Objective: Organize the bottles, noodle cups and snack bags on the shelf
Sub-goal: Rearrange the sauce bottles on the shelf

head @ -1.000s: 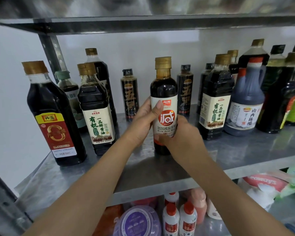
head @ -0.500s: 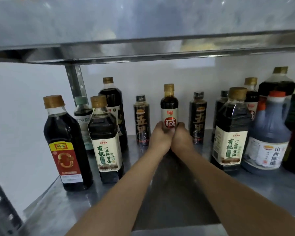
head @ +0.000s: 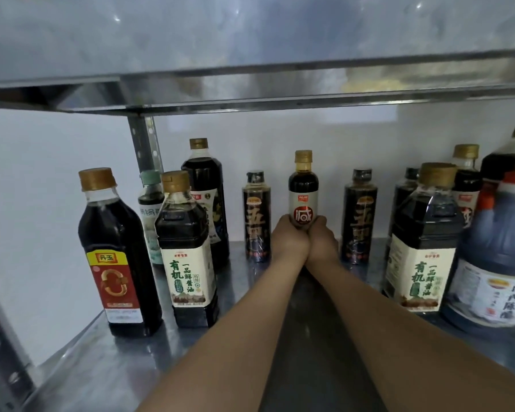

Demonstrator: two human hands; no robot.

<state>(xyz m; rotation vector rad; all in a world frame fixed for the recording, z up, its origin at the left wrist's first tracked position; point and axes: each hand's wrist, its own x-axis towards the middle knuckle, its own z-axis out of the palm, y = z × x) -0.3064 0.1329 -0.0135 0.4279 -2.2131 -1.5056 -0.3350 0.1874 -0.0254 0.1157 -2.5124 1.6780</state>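
Observation:
A small dark sauce bottle (head: 303, 185) with a gold cap and a white label with a red round mark stands upright at the back of the metal shelf (head: 137, 361), near the white wall. My left hand (head: 289, 240) and my right hand (head: 321, 242) both grip its lower half, side by side, with both arms stretched deep into the shelf. It sits between two slim black bottles, one on the left (head: 256, 217) and one on the right (head: 359, 217). The bottle's base is hidden behind my hands.
On the left stand a red-labelled vinegar bottle (head: 113, 251), a square soy bottle (head: 185, 248), and taller bottles behind. On the right are another square soy bottle (head: 425, 242) and a big blue jug (head: 500, 257). The upper shelf (head: 250, 93) hangs low overhead.
Both hands have carried the small bottle from the shelf's front to the back row between the two slim black bottles. The camera has moved closer in and tilted up.

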